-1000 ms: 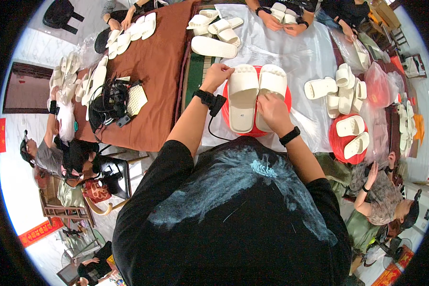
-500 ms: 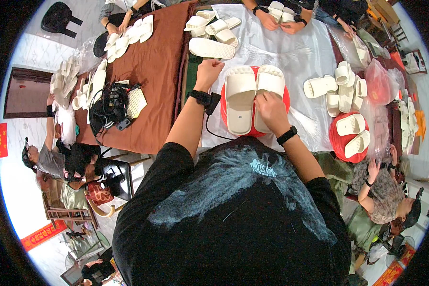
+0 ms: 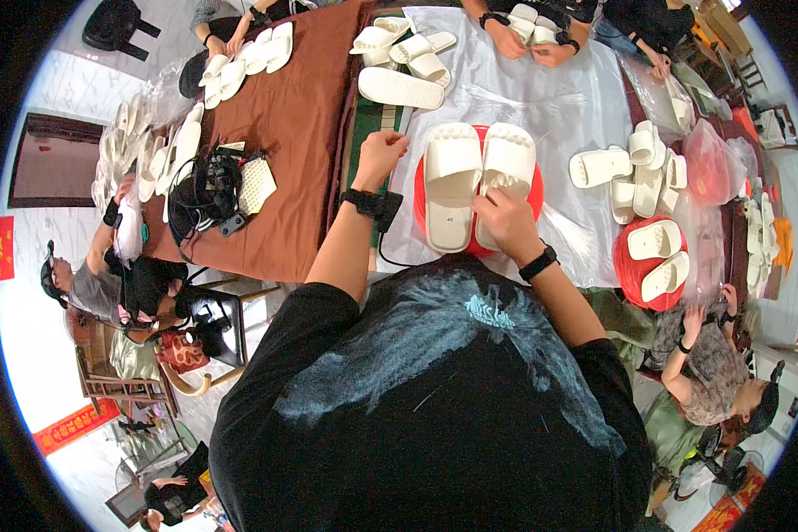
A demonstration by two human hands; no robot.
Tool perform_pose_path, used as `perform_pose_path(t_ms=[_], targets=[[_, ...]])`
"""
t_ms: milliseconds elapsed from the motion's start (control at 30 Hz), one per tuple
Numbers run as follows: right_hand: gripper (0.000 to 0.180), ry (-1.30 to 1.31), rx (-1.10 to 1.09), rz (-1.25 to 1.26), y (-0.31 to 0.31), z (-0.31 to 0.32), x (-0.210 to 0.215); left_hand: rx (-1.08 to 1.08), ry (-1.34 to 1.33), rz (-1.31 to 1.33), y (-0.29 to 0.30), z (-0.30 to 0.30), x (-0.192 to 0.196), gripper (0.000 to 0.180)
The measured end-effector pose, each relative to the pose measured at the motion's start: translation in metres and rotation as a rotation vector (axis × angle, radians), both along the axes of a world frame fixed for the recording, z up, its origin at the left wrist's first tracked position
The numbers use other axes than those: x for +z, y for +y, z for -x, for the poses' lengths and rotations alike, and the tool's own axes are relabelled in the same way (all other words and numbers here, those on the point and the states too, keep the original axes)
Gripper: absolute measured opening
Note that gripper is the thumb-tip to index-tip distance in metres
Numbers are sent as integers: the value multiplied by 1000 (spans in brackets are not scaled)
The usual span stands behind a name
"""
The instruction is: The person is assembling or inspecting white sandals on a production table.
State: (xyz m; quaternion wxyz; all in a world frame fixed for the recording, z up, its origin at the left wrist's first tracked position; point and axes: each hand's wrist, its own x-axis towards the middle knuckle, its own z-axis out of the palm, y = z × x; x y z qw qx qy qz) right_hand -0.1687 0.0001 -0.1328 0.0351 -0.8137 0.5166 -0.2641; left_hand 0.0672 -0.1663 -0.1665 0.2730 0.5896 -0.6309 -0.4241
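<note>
Two cream slippers lie side by side on a round red mat (image 3: 538,199) in front of me, toes pointing away. The left slipper (image 3: 453,160) shows its whole footbed below the strap. Over the lower part of the right slipper (image 3: 510,151) is my right hand (image 3: 508,222), fingers closed just below the strap and hiding the footbed there. Whether it pinches anything is hidden. My left hand (image 3: 382,158) hovers left of the slippers, apart from them, thumb and fingers pinched together. Anything between those fingertips is too small to make out.
More cream slippers (image 3: 405,64) lie beyond my left hand, and another group (image 3: 638,173) to the right. A second red mat (image 3: 629,282) carries a pair. Black cables (image 3: 206,195) sit on the brown cloth (image 3: 279,177). Co-workers handle slippers around the table.
My left hand has moved slightly left and nearer to me. My right hand has slid a little nearer along the right slipper. The co-worker at the left has lowered an arm.
</note>
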Motion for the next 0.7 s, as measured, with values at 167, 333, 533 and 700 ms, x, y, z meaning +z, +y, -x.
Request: perform_pose_path(t_ms=[167,333,533,700], targets=[[6,-19,111,17,10,8,8,35,31,-20,10,-24,-14,24],[11,-43,147,-76,25,20,11,8,68,-124,19,-37,-19,25],[13,-183,104,-121,29,22,9,50,144,-148,29,-39,-16,23],[12,-161,-64,-63,12,8,6,53,102,-184,32,-34,-10,23]])
